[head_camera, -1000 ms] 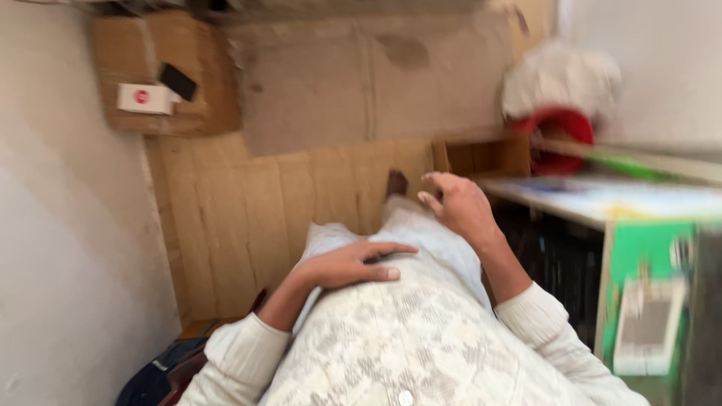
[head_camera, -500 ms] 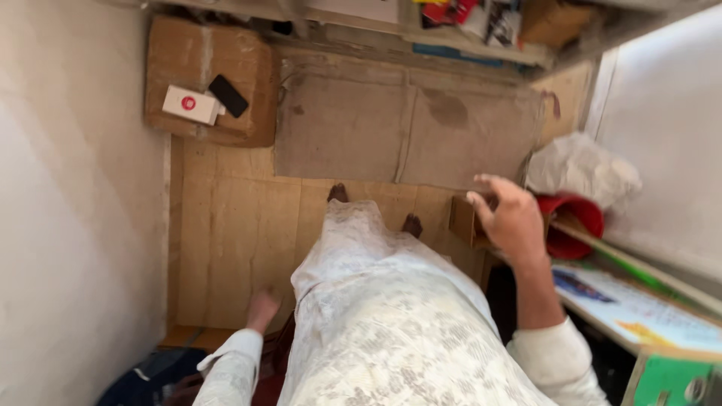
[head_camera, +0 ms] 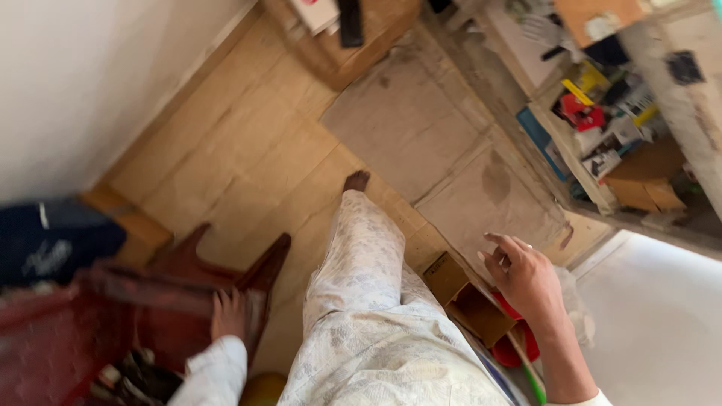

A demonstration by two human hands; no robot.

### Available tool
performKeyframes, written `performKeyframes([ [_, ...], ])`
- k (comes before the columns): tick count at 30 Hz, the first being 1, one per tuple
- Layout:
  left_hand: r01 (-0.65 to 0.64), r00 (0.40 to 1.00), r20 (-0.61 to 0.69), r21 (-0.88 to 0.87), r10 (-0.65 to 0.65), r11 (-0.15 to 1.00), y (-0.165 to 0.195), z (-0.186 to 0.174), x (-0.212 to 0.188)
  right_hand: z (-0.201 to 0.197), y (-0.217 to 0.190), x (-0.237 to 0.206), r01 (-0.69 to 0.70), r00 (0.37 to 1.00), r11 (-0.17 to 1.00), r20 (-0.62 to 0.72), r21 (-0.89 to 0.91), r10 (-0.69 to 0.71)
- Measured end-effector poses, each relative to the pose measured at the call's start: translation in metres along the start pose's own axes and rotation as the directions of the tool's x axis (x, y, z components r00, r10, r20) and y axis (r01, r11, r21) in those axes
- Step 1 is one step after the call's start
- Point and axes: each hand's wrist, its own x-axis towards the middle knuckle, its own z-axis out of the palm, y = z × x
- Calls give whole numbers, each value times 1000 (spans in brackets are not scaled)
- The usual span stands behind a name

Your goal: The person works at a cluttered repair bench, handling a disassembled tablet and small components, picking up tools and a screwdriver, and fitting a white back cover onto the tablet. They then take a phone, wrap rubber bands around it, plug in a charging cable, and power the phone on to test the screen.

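Note:
My left hand rests flat on the edge of a dark red stool or chair at the lower left, fingers spread, gripping nothing that I can see. My right hand hangs in the air at the right with fingers loosely apart and empty, just above a small open cardboard box. My leg in pale patterned cloth stretches forward, the bare foot on the cardboard-covered floor.
Flattened cardboard sheets cover the floor. A shelf with packages and small boxes runs along the upper right. A dark blue bag lies at the left by a white wall. Something red sits below the box.
The view has swung and tilted. My left hand moved from my lap to the red stool's edge. My right hand stays raised and empty at the right.

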Motion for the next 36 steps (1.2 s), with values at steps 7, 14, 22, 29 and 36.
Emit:
performKeyframes([
  [7, 79, 996, 52, -266, -67, 961, -29, 29, 44, 31, -13, -35, 158, 987, 987, 27, -36, -157],
  [14, 179, 982, 117, -284, -151, 942, -20, 12, 63, 40, 26, -67, -72, 994, 997, 80, -30, 74],
  [22, 197, 967, 243, -524, -76, 829, -41, -74, 104, -11, 36, -17, -190, 982, 979, -34, -75, 188],
  [29, -96, 938, 245, -494, 245, 864, -76, -210, 127, -51, 27, 14, -240, 954, 965, -156, 104, 254],
  [36, -314, 910, 74, -518, 408, 796, -89, -302, 145, -65, 77, 37, -389, 904, 907, -126, 159, 409],
])
